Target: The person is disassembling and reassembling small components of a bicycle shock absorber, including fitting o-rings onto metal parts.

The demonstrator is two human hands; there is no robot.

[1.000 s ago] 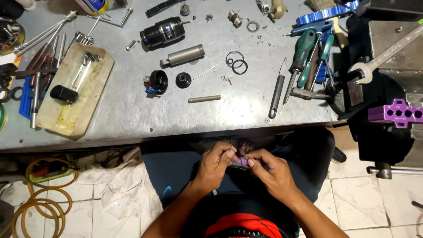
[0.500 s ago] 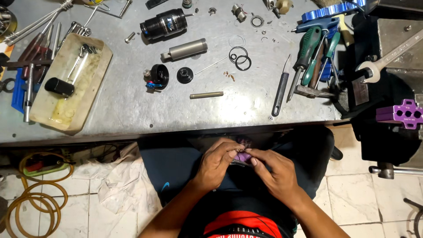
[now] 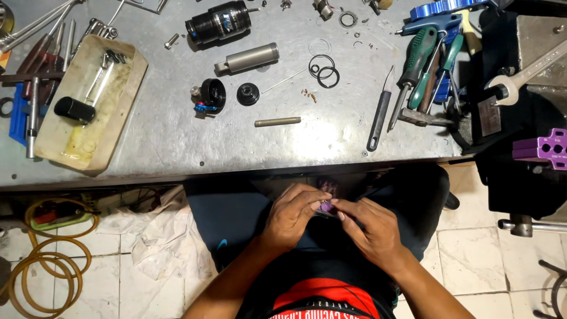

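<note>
Down at the lower middle of the frame, a small purple part [image 3: 326, 206] is pinched by the left hand [image 3: 292, 214] and right hand [image 3: 369, 227], mostly hidden by fingers, below the table [image 3: 177, 142].

Two black O-rings [image 3: 323, 71], two green-handled screwdrivers [image 3: 422, 56], one beige tray [image 3: 133, 97], one brass rod [image 3: 277, 122], one grey cylinder [image 3: 248, 58].
</note>
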